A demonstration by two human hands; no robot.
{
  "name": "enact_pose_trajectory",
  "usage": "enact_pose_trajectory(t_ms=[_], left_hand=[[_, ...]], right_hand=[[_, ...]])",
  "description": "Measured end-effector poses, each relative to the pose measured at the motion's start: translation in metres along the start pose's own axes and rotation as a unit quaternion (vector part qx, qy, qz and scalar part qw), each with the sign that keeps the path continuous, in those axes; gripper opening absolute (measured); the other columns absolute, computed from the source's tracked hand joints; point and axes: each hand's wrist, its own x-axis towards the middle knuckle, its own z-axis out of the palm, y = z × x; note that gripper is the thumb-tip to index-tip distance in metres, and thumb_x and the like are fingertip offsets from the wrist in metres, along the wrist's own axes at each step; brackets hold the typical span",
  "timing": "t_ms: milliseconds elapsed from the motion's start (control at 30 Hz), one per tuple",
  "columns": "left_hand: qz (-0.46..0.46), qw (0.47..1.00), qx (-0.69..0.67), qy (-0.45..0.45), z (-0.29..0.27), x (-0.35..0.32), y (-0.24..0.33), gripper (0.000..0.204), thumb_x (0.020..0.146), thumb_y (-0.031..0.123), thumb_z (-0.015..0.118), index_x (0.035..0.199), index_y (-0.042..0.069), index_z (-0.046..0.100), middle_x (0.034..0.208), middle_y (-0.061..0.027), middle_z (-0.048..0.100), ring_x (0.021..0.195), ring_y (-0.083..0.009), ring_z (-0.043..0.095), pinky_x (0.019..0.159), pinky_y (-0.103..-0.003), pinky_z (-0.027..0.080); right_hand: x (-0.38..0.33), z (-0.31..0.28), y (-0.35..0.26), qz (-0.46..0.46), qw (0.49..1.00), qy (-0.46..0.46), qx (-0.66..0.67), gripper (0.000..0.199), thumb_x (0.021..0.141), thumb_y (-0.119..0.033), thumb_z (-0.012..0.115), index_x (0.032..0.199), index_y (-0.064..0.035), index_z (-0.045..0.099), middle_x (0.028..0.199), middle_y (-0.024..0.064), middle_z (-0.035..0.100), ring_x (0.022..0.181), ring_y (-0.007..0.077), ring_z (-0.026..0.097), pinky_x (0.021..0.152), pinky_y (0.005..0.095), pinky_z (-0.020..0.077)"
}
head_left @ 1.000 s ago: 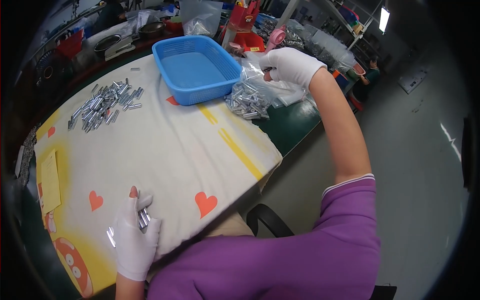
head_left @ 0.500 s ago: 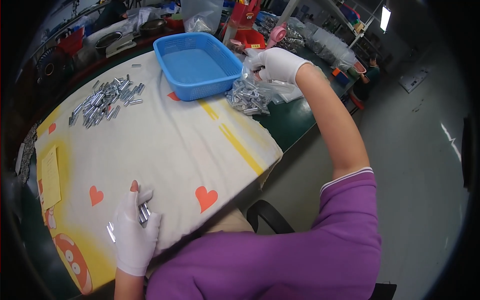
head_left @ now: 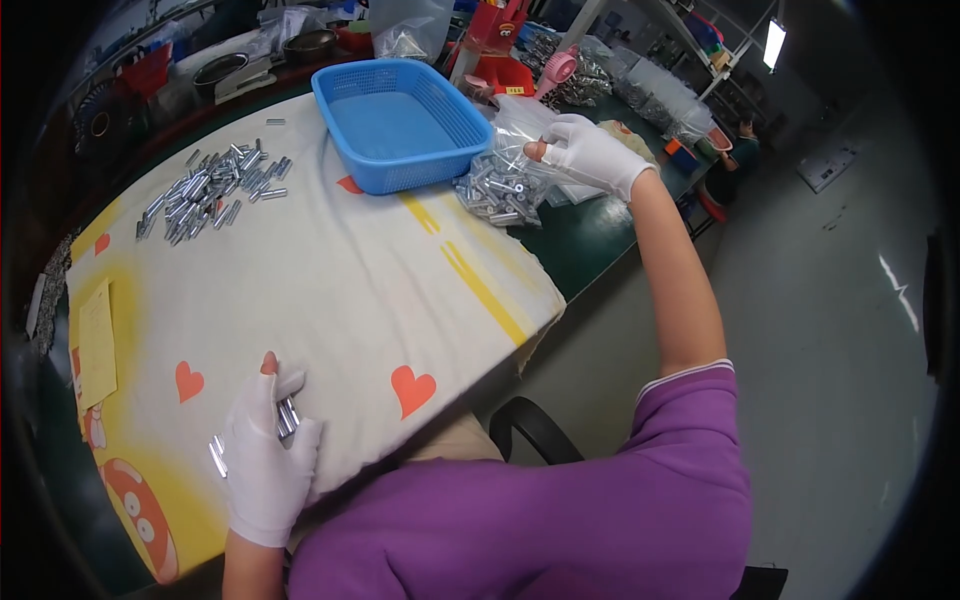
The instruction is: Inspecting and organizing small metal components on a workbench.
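Note:
My left hand, in a white glove with the thumb tip bare, rests at the near edge of the cloth. Its fingers curl around several short shiny metal tubes. Beside it, on the cloth, lie a few more loose tubes. My right hand, gloved the same way, hovers over the right side of a clear plastic bag filled with such tubes. Thumb and fingers are drawn together there; what is between them, if anything, cannot be made out.
A blue plastic basket stands left of the bag. Farther left, a pile of loose metal tubes is spread on the heart-patterned cloth. Behind are a pink handheld fan and a red bin. A yellow paper lies at left.
My right hand has moved right and slightly down from the bag's gathered top, which now stands loose to its left. My left hand stays nearly in place with its tubes.

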Motion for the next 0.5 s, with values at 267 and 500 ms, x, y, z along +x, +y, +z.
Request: enact_pose_trajectory(t_ms=[267,500], left_hand=[[-0.002,1.0,0.004,-0.006,-0.001,0.0,0.001,0.071,0.076,-0.001,0.067,0.141,-0.004,0.039,0.107,-0.0174,0.067,0.1,-0.0334,0.063,0.091,-0.039,0.048],[-0.01,1.0,-0.012,-0.008,-0.002,0.0,0.002,0.07,0.077,0.0,0.067,0.141,-0.003,0.039,0.11,-0.0185,0.066,0.101,-0.0341,0.063,0.091,-0.04,0.048]], right_hand=[[0.021,0.009,0.002,-0.184,0.93,0.295,-0.12,0.024,0.085,-0.03,0.068,0.085,-0.0062,0.064,0.08,0.0101,0.06,0.076,0.0327,0.061,0.066,0.0414,0.0498],[-0.01,-0.028,-0.005,-0.192,0.807,0.554,0.078,0.021,0.089,-0.027,0.07,0.09,-0.0063,0.067,0.08,0.0072,0.063,0.072,0.019,0.061,0.068,0.0292,0.0489]])
